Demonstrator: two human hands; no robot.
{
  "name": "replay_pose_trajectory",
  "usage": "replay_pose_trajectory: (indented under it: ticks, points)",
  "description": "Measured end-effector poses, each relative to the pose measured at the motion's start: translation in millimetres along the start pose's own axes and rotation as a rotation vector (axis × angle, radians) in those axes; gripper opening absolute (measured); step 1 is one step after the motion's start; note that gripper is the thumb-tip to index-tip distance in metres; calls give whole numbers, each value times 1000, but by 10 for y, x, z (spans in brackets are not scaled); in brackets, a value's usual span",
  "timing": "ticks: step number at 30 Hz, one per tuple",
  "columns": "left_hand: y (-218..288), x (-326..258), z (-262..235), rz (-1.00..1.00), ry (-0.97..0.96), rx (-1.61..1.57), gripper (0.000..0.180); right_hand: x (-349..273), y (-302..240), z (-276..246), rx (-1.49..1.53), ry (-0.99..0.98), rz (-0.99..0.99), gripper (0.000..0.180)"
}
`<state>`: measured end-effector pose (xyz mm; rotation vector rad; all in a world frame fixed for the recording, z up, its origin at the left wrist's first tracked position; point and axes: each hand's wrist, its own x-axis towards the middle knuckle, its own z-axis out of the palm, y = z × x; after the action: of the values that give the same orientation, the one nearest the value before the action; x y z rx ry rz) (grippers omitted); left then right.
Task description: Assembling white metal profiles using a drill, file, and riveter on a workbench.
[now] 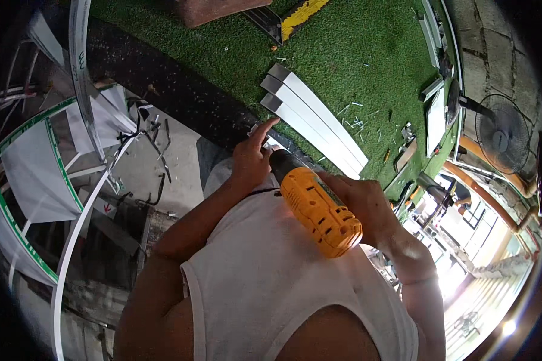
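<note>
A yellow-and-black power drill (319, 210) lies in front of my chest, its dark nose toward the table edge. My right hand (364, 204) wraps round its handle, which is mostly hidden. Close to the nose, my left hand (253, 159) has its index finger stretched out, while the thumb and other fingers close on a small pale metal piece (272, 143), mostly covered by the hand. Just beyond, several white flat strips with greyish ends (319, 120) lie side by side on the green turf-covered table (223, 66).
Screws or small bits (356, 123) are scattered right of the strips. A yellow-and-black tool (295, 21) lies at the far edge beside a brown block (211, 9). White framed panels (39, 174) stand at left, a fan (500, 132) at right. A dark strip (162, 78) borders the turf.
</note>
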<state>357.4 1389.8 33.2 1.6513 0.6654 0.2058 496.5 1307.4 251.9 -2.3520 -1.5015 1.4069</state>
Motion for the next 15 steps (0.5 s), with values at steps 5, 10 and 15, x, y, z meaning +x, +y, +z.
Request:
replay_pose_trajectory:
  ticks: [5,10,15]
  points:
    - [19,5,-12,-32,-28,-8,61,14,-19,-17,16,14,7,50]
    - [4,7,6,13,7,-54,61,16,-3,-15,-29,4,-10,51]
    - [13,-3,6,-31,-7,-60,61,15,1,-14,-87,-17,-8,50]
